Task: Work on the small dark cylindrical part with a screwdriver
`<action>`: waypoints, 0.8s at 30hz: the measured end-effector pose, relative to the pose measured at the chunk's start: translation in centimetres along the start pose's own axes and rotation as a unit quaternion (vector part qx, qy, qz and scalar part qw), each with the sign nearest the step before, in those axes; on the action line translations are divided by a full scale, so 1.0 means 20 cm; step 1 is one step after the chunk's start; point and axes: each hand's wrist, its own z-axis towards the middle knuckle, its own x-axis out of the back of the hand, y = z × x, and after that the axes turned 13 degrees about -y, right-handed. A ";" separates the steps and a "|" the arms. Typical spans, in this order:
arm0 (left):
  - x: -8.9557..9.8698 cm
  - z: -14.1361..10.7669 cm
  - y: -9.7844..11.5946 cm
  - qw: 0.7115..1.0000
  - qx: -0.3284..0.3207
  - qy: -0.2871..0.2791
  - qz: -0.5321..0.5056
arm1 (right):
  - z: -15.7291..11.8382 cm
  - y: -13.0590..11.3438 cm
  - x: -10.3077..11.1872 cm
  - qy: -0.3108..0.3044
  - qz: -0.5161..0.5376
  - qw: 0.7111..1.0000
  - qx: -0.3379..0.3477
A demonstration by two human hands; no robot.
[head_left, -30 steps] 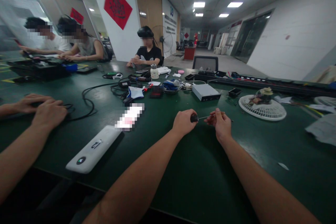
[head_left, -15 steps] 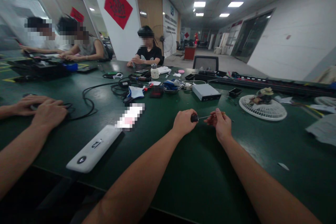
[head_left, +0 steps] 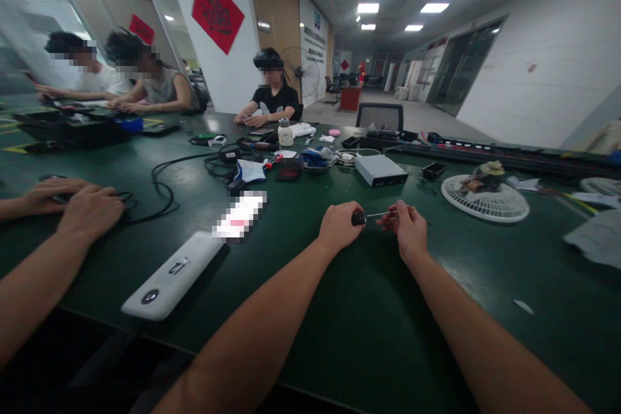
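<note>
Across the green tabletop (head_left: 369, 343) from me, a co-worker (head_left: 274, 102) in a black top sits behind a pale bottle (head_left: 286, 136), with a standing fan (head_left: 299, 71) in the background and a red diamond-shaped poster (head_left: 218, 11) on the white pillar (head_left: 226, 81). Nearer me, a long white device (head_left: 187, 265) marked with a number lies to my left, while a silver box (head_left: 381, 169) sits between a blue bundle (head_left: 317, 156) and a round white grille (head_left: 478, 204).

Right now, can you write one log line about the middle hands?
left hand: grips dark handle | right hand: at far end of thin shaft, anything held unclear | beyond: grey box on green table
</note>
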 end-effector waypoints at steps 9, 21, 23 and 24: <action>0.00 0.00 0.00 1.000 -0.003 -0.002 -0.004 | 0.00 0.00 -0.01 -0.003 -0.003 1.000 0.001; 0.00 0.00 0.00 1.000 -0.006 -0.004 -0.001 | -0.01 0.00 -0.01 -0.009 -0.017 1.000 -0.001; 0.01 0.00 0.00 1.000 -0.006 -0.002 -0.001 | -0.01 -0.01 -0.02 0.001 -0.018 1.000 0.006; 0.01 0.00 0.00 1.000 -0.005 -0.001 -0.001 | -0.02 -0.02 -0.02 0.008 -0.021 1.000 0.011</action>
